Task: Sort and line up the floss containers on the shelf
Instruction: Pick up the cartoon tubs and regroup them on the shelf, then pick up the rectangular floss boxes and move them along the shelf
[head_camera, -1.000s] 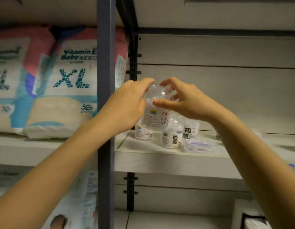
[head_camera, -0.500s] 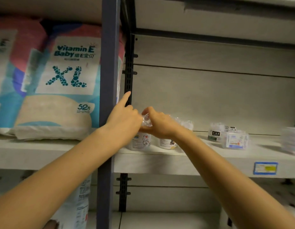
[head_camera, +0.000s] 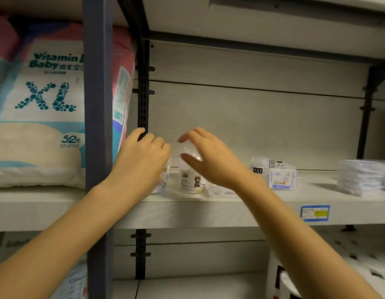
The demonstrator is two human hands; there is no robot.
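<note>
From the head camera, my left hand (head_camera: 142,162) reaches onto the shelf (head_camera: 187,212) with the fingers curled loosely and the back of the hand toward me. It covers most of a floss container (head_camera: 163,180) with a white label, which stands just behind my palm. I cannot tell whether my fingers grip it or only rest against it.

My right hand (head_camera: 211,162) is spread open, thumb low and fingers arched high. It hovers around the clear domed lid of a second floss container (head_camera: 190,180), which stands upright on the shelf between my two hands. I cannot tell whether the thumb touches the dome. This container has a cartoon figure on its label, and its contents are too blurred to make out.

Under my right wrist lies a flat clear packet (head_camera: 221,192). Beyond the right forearm stand small clear boxes (head_camera: 282,178) with labels, and farther right a stack of clear packs (head_camera: 362,178).

Both forearms rise from the lower corners and converge on the shelf. To the left of my left hand, past a blue-grey upright post (head_camera: 97,104), a diaper pack (head_camera: 40,113) marked XL lies on the neighbouring shelf.
</note>
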